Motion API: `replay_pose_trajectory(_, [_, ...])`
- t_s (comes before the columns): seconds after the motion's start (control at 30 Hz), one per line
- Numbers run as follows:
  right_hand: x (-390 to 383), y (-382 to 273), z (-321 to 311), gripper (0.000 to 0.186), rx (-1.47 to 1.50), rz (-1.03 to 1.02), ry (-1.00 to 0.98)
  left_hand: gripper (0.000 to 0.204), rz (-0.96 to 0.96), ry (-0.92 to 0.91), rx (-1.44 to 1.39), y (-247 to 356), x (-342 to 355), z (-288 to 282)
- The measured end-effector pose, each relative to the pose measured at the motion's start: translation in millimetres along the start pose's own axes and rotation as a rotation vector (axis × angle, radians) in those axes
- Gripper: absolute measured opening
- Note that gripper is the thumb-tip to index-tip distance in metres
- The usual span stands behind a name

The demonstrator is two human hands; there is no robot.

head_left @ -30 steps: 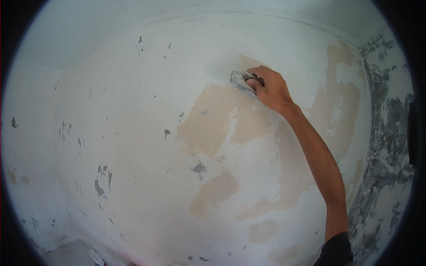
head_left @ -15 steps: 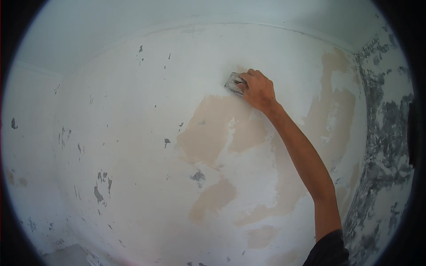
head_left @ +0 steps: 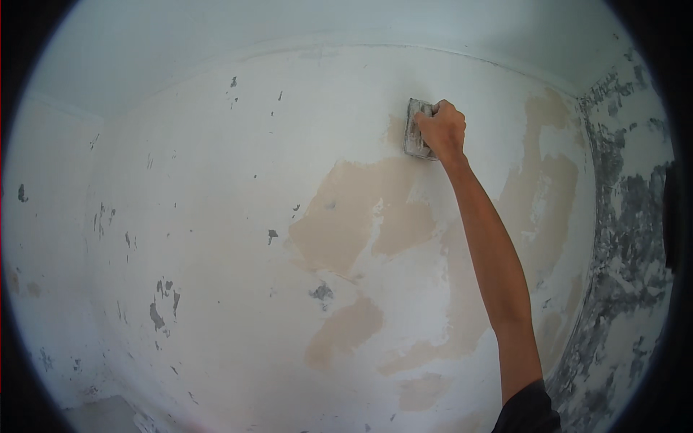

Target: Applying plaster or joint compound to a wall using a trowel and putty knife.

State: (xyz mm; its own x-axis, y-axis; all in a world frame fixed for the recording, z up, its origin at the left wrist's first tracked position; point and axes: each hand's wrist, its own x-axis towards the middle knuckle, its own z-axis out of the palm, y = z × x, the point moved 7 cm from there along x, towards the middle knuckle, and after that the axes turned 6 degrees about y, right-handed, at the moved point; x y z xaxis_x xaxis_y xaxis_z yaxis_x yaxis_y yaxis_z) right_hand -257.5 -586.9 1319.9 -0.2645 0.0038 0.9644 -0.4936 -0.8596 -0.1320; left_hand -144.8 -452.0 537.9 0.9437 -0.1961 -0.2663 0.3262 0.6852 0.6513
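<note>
My right hand [head_left: 446, 130] is closed around the grip of a plastering trowel [head_left: 413, 148], a small, grey-smeared rectangular plate with a dark rim. The trowel lies close against the upper part of a white wall [head_left: 216, 238], with its long side nearly upright. A small beige patch [head_left: 395, 130] shows just left of it, and a large beige patch [head_left: 336, 216] spreads below. Bare skin and a short black sleeve show on my right arm, which reaches up from the lower right. My left hand is out of view.
Grey chips [head_left: 157, 314] mark the wall's left part. More beige patches [head_left: 545, 209] lie toward the right corner. The right side wall [head_left: 628, 238] is mottled dark grey and white. A pale ceiling [head_left: 289, 22] meets the wall above; some grey floor [head_left: 105, 415] shows at lower left.
My right hand has moved the trowel to the right along the wall. The plate has turned from slanted to nearly upright, and the small beige patch shows more fully.
</note>
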Motion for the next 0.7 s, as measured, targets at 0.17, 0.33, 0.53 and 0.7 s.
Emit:
replay_pose_trajectory(0.17, [-27.0,-22.4,38.8,0.034,0.056,-0.166,0.051,0.009,0.022,-0.018,0.0,-1.6,-1.3,6.5])
replay_pose_trajectory(0.33, [-39.7,-54.5,51.3,0.035,0.35,-0.054,-0.157,0.008,0.006,-0.043,0.004,5.5,-11.0,17.8])
replay_pose_trajectory(0.53, [20.3,-4.8,-17.7,0.031,0.194,0.093,0.054,0.009,0.051,-0.005,0.043,0.2,4.6,-2.9])
replay_pose_trajectory(0.7, [-0.7,2.3,2.2,0.033,0.111,0.018,0.059,0.007,0.063,-0.024,0.009,-4.6,7.2,-4.6])
